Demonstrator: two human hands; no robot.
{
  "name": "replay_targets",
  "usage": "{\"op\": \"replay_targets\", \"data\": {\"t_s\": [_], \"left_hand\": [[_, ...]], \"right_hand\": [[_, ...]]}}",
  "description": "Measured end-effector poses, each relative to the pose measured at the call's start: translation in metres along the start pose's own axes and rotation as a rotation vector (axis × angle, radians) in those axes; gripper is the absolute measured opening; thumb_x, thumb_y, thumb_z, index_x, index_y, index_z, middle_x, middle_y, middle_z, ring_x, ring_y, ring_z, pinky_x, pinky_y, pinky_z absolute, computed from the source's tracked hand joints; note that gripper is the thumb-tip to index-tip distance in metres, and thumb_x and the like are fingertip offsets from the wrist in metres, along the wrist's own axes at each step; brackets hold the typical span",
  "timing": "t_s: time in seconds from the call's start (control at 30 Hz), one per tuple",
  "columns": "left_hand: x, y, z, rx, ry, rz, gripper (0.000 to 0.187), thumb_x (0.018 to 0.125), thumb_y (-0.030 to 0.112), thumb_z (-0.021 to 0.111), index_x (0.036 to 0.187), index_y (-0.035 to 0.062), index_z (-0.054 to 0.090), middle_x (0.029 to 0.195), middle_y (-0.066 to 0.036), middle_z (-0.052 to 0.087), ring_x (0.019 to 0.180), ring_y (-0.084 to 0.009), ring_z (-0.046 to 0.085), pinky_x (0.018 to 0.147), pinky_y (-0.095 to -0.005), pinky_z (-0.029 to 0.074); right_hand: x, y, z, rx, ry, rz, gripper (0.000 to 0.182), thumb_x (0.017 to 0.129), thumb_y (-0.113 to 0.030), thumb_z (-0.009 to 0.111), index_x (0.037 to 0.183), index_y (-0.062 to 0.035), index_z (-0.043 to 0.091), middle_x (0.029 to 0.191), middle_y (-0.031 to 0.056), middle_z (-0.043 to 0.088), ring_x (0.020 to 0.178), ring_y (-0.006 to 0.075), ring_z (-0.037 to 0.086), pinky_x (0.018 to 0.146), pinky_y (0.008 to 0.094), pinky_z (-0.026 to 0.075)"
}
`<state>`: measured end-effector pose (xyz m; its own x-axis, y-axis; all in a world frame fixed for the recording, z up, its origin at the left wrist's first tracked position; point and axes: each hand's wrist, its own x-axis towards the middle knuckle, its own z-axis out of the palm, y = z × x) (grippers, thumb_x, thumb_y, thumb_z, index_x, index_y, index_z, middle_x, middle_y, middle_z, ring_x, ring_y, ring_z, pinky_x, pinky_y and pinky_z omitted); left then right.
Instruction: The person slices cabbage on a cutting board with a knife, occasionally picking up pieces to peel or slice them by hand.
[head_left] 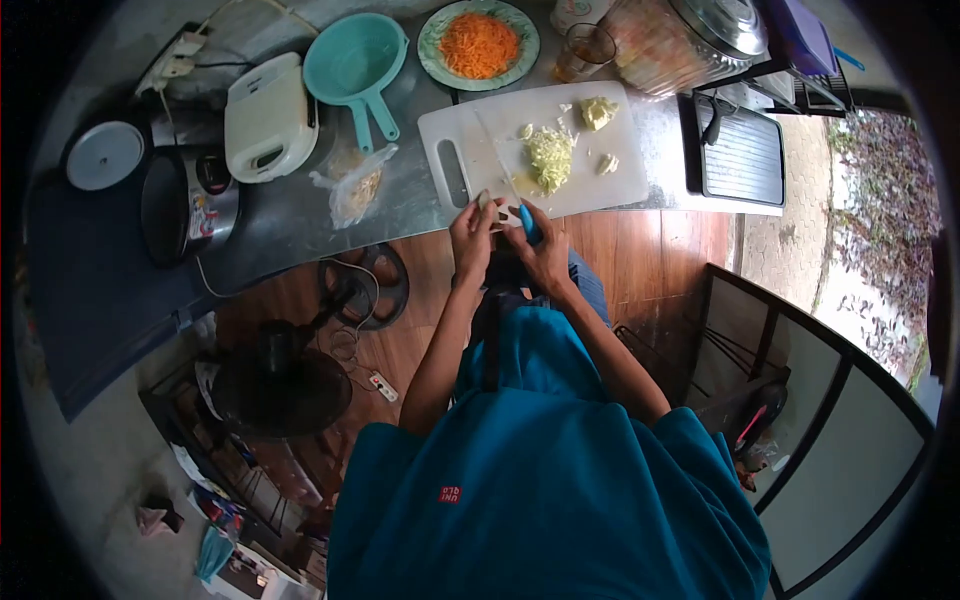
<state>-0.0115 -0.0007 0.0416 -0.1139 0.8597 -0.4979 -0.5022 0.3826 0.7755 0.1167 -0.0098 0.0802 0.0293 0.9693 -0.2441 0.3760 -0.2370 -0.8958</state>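
Observation:
My right hand (pixel 543 255) is closed around the blue handle of a knife (pixel 530 222), whose thin blade points up and away over the white cutting board (pixel 620 190). Beside it, at the board's near edge, the fingers of my left hand (pixel 472 240) pinch a small pale piece (pixel 484 198), too small to name. A heap of finely chopped, pale green cabbage (pixel 551 158) lies mid-board. Farther back rests a cabbage chunk (pixel 599 113), with a smaller pale bit (pixel 608 163) on the right.
Behind the board stand a plate of shredded carrot (pixel 479 45), a glass (pixel 584 52) and a large jar (pixel 665 45). A turquoise strainer (pixel 356 58), a plastic bag (pixel 356 190) and a sandwich maker (pixel 268 120) are left. A grill pan (pixel 742 150) sits at right.

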Motion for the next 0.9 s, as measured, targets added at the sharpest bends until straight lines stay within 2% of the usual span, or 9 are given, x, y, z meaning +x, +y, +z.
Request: {"op": "replay_targets", "data": {"t_s": [0.13,0.2,0.27,0.33,0.57,0.7,0.77,0.87,0.9], "left_hand": [[0.029,0.002,-0.014,0.245,0.064,0.189,0.027,0.094,0.016,0.063,0.113,-0.002,0.059,0.1,-0.009,0.07,0.081,-0.015,0.064,0.07,-0.025,0.051],[0.041,0.001,-0.017,0.807,0.066,0.534,0.024,0.089,0.015,0.069,0.108,0.0012,0.064,0.098,-0.008,0.071,0.08,-0.0172,0.064,0.072,-0.0281,0.051],[0.048,0.002,-0.013,0.842,0.117,0.494,0.021,0.085,0.012,0.072,0.103,0.0032,0.066,0.098,-0.009,0.07,0.083,-0.0217,0.065,0.078,-0.0333,0.051],[0.053,0.001,-0.013,0.957,0.066,0.718,0.026,0.083,0.012,0.072,0.107,0.0032,0.067,0.101,-0.01,0.067,0.092,-0.0263,0.063,0.084,-0.0364,0.049],[0.045,0.001,-0.02,1.128,0.055,0.686,0.026,0.084,0.012,0.07,0.11,0.0077,0.069,0.104,-0.008,0.059,0.099,-0.0288,0.057,0.089,-0.0384,0.046],[0.052,-0.002,-0.014,1.075,0.045,0.704,0.022,0.084,0.011,0.069,0.106,0.0081,0.071,0.098,-0.009,0.06,0.094,-0.0293,0.059,0.085,-0.0394,0.048],[0.059,-0.007,-0.011,1.068,0.04,0.676,0.02,0.084,0.011,0.069,0.104,0.007,0.071,0.096,-0.009,0.06,0.092,-0.0295,0.06,0.083,-0.0394,0.048],[0.061,-0.016,-0.005,1.063,0.169,0.732,0.016,0.083,0.009,0.07,0.097,0.0022,0.071,0.09,-0.011,0.064,0.082,-0.0304,0.063,0.074,-0.0394,0.05],[0.06,-0.018,-0.004,1.043,0.196,0.744,0.015,0.083,0.008,0.069,0.096,0.0013,0.071,0.091,-0.012,0.064,0.082,-0.0311,0.063,0.074,-0.0398,0.05]], "right_hand": [[0.005,0.02,-0.009,-0.084,0.062,0.064,0.048,0.089,-0.03,0.065,0.128,-0.0026,0.057,0.097,0.0226,0.07,0.088,0.0321,0.071,0.08,0.04,0.053],[0.005,0.019,-0.022,-0.028,-0.043,0.178,0.049,0.092,-0.034,0.061,0.129,-0.0024,0.056,0.098,0.0255,0.069,0.087,0.0358,0.07,0.08,0.0414,0.053],[0.003,0.017,-0.029,-0.109,-0.122,0.232,0.048,0.093,-0.036,0.059,0.129,-0.0046,0.057,0.095,0.0261,0.068,0.085,0.0392,0.069,0.079,0.0432,0.052],[-0.006,0.028,-0.025,-0.15,-0.123,0.192,0.047,0.094,-0.036,0.057,0.129,-0.0056,0.056,0.092,0.0267,0.068,0.083,0.0413,0.068,0.078,0.0448,0.052],[-0.014,0.035,-0.018,-0.335,-0.109,0.152,0.042,0.099,-0.033,0.049,0.133,-0.0083,0.053,0.092,0.0315,0.063,0.078,0.049,0.062,0.07,0.0515,0.05],[-0.01,0.024,-0.014,-0.266,-0.027,0.153,0.042,0.099,-0.032,0.048,0.135,-0.009,0.051,0.092,0.0322,0.063,0.08,0.0492,0.062,0.069,0.0526,0.049],[-0.013,0.013,-0.013,-0.29,-0.105,0.19,0.043,0.1,-0.029,0.047,0.138,-0.0095,0.047,0.094,0.0326,0.063,0.083,0.0484,0.062,0.071,0.0524,0.049],[-0.025,0.028,0.0,-0.228,-0.03,0.006,0.044,0.101,-0.027,0.045,0.141,-0.0098,0.044,0.096,0.0329,0.063,0.085,0.0481,0.062,0.073,0.052,0.048],[-0.028,0.018,-0.002,-0.236,-0.082,0.093,0.043,0.101,-0.026,0.045,0.141,-0.0093,0.044,0.096,0.0327,0.063,0.086,0.0482,0.061,0.075,0.0516,0.047]]}}
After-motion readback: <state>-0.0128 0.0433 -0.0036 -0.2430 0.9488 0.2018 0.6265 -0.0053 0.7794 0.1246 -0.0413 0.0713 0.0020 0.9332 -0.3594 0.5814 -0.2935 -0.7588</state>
